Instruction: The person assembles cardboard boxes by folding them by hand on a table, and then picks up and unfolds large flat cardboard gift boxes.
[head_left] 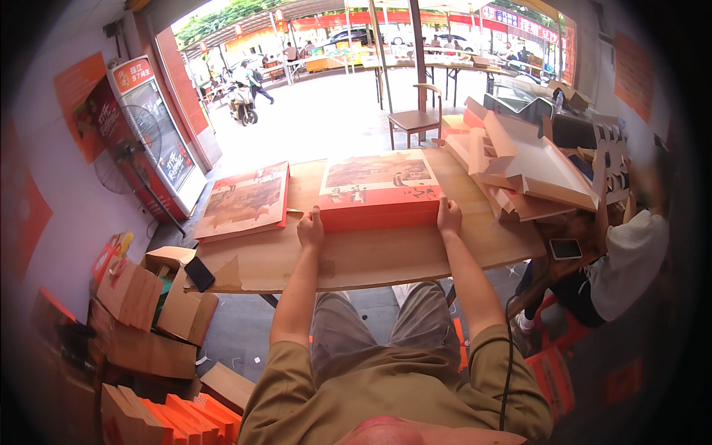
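Observation:
A red gift box (382,214) with a printed picture on its lid lies in front of me on the wooden table (356,261). My left hand (311,228) grips its near left corner, thumb up along the edge. At the near right corner my right hand (449,216) holds the box the same way. The far fingers of both hands are hidden against its sides. Just left of my left hand rests a flatter printed box or bag (245,202) with a red side.
Open cardboard boxes (530,159) pile up at the table's right end. A phone (199,274) lies at the left edge. Another person (630,252) sits at the right, near a second phone (566,249). Cartons (133,293) and orange folded boxes (185,417) stand on the floor at left.

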A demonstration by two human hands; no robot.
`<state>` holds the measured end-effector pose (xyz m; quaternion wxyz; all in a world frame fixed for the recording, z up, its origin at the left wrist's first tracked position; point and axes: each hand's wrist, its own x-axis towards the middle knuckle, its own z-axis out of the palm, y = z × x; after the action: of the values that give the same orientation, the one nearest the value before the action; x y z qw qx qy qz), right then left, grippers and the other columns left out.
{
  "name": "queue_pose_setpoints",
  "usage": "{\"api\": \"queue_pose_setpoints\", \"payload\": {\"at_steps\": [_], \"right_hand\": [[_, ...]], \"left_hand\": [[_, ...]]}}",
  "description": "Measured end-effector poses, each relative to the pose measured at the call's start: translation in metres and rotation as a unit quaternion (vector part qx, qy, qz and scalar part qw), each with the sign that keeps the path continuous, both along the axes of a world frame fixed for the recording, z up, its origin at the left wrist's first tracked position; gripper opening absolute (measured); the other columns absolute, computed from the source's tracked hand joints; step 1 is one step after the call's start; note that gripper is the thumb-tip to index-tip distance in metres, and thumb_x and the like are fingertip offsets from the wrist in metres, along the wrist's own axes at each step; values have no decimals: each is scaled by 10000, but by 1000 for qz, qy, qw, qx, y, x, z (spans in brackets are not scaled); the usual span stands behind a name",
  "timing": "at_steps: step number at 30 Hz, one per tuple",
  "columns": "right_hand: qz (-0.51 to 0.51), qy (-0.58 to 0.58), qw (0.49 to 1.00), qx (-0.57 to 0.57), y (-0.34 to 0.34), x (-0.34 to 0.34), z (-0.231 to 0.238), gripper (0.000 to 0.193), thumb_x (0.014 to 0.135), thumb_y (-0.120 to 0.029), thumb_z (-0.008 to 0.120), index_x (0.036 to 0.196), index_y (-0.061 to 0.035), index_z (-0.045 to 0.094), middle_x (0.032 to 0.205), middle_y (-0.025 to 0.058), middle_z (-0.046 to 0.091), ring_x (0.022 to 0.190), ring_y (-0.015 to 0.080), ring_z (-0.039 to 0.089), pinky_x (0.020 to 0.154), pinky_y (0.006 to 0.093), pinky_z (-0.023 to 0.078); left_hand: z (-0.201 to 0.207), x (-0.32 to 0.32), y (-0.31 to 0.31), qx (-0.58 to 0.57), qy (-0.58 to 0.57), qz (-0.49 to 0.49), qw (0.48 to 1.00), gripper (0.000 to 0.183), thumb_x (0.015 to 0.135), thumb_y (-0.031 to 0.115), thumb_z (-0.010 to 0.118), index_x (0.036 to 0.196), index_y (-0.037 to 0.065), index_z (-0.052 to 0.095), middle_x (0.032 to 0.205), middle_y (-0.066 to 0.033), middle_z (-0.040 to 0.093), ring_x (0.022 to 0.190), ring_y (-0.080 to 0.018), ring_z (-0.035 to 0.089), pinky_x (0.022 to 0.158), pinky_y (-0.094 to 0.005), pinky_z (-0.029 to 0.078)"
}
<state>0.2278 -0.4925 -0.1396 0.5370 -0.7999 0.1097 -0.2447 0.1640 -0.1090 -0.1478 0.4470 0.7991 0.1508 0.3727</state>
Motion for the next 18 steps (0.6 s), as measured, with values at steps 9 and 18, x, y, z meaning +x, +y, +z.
{"api": "queue_pose_setpoints", "payload": {"at_steps": [9,18], "right_hand": [[23,-55,998,4,-4,1,-8,666,955,-565,460,759,55,602,752,253,647,757,376,659,754,469,495],[59,-48,997,4,-7,-5,-4,685,992,-561,448,776,73,592,814,304,628,817,446,627,785,507,467]], "left_hand": [[-1,5,8,-115,52,-63,990,594,967,540,500,790,-9,646,650,-184,605,684,-312,638,688,-456,472],[-9,8,15,-90,-19,-133,987,526,979,453,532,714,2,587,577,-96,505,611,-172,512,628,-392,431]]}}
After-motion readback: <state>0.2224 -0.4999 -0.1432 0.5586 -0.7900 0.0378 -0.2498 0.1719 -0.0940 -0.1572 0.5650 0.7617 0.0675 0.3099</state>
